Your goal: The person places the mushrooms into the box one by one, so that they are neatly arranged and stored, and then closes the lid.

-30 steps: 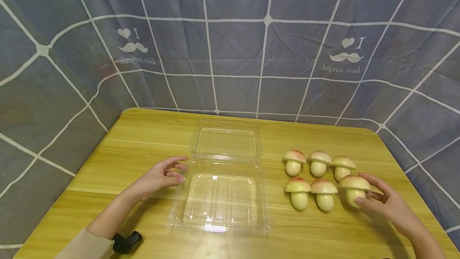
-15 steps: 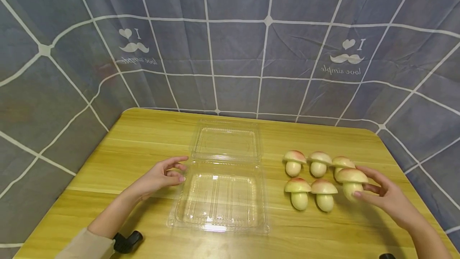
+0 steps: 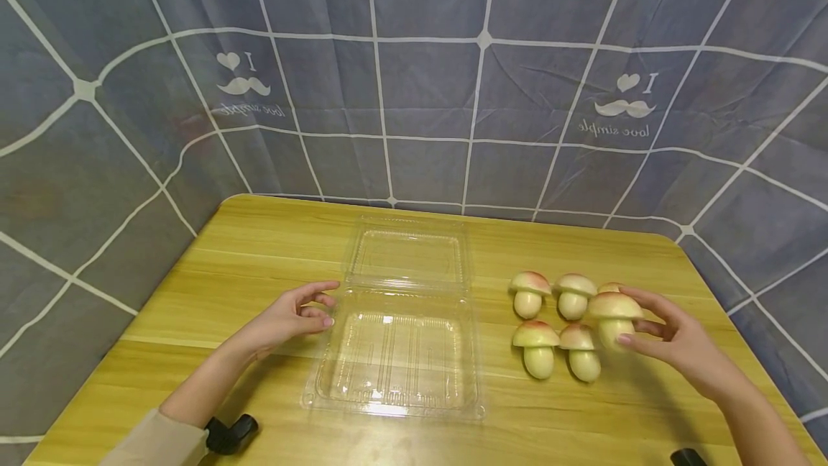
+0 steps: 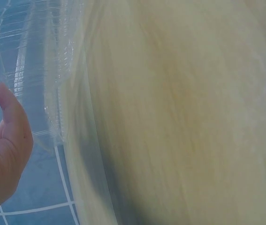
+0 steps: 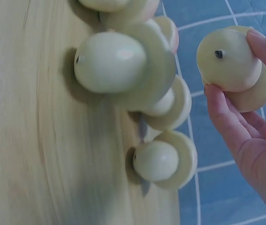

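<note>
Clearly, the right hand [image 3: 679, 340] holds one mushroom [image 3: 613, 313] between the thumb and the fingers, with the thumb at the stem and a finger at the cap. This mushroom is raised above the table [image 3: 259, 250], its cap upward, and in the head view it partly hides a mushroom of the back row. Five other mushrooms [image 3: 538, 351] lie on the table in two rows, three behind and two in front; the right wrist view shows a dark spot at the end of the held stem.

The left hand [image 3: 291, 318] is relaxed, its fingers a little bent, with a gap between them and the thumb. It is at the left edge of the clear box [image 3: 397, 362], but whether it touches the rim, I cannot tell. The box lies open, its lid [image 3: 407, 254] laid back toward the cloth [image 3: 427, 85].
</note>
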Demonstrator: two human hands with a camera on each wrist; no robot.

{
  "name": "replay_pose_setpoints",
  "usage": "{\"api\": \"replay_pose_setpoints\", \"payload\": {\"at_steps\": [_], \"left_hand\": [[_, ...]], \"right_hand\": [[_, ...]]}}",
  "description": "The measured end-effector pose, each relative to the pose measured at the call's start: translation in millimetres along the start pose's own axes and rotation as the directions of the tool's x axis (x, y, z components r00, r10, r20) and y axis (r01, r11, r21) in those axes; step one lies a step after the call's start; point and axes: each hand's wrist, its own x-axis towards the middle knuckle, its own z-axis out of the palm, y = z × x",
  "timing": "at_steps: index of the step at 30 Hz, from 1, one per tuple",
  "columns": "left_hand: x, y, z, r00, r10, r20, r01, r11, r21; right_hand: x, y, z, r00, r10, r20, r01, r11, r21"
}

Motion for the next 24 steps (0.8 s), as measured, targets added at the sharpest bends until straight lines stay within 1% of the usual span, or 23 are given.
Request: {"api": "replay_pose_setpoints", "payload": {"at_steps": [6,12,15,18,22,24], "left_hand": [[-0.5,0.0,0.3,1.000,-0.010,-0.004,0.010,1.000,-0.003],[-0.1,-0.2,0.5,1.000,-0.007,-0.002,0.007,1.000,-0.008],[0.1,-0.3,0.8,1.000,-0.004,-0.002,0.004,1.000,-0.007],[0.3,-0.3,0.9,1.000,-0.005,-0.002,0.005,1.000,-0.002],[1.3,0.1,0.2,1.000,-0.008,0.001,0.008,1.000,-0.005],[2.3,0.4,-0.4,1.000,-0.008,0.003,0.008,1.000,-0.009]], "right_hand": [[7.5,-7.0,8.1,1.000,-0.011,0.018,0.010,0.999,0.048],[14.1,-12.7,17.3,0.999,-0.035,0.040,0.031,0.993,0.115],[17.4,-15.9,22.0,0.998,-0.035,0.046,0.030,0.992,0.122],[20.4,-19.6,26.9,0.996,-0.046,0.071,0.036,0.990,0.134],[25.4,-24.3,33.9,0.990,-0.079,0.117,0.061,0.986,0.155],[28.0,-26.0,37.5,0.987,-0.089,0.130,0.069,0.986,0.150]]}}
